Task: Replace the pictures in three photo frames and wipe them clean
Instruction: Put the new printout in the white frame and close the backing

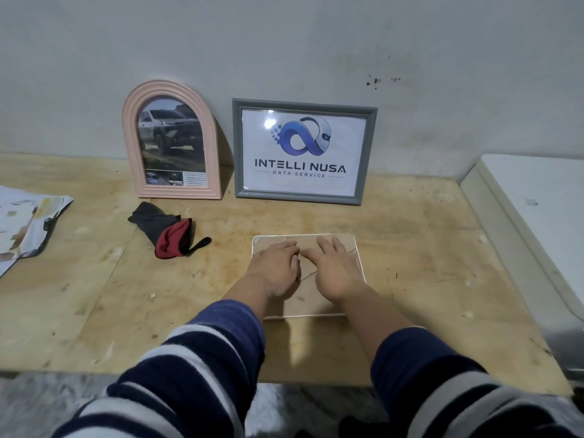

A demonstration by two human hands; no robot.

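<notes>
A white photo frame (354, 240) lies face down on the wooden table (426, 248), its brown backing board up. My left hand (275, 263) and my right hand (335, 267) rest flat on that backing, fingers spread and pressing near the board's middle. A pink arched frame (172, 140) with a car picture leans on the wall at the back left. Beside it stands a grey rectangular frame (305, 151) with a logo print. A black and red cloth (167, 230) lies crumpled left of my hands.
Loose printed pictures (25, 226) lie at the table's left edge. A white box-like object (534, 216) borders the table on the right. The grey wall (284, 42) stands right behind the frames.
</notes>
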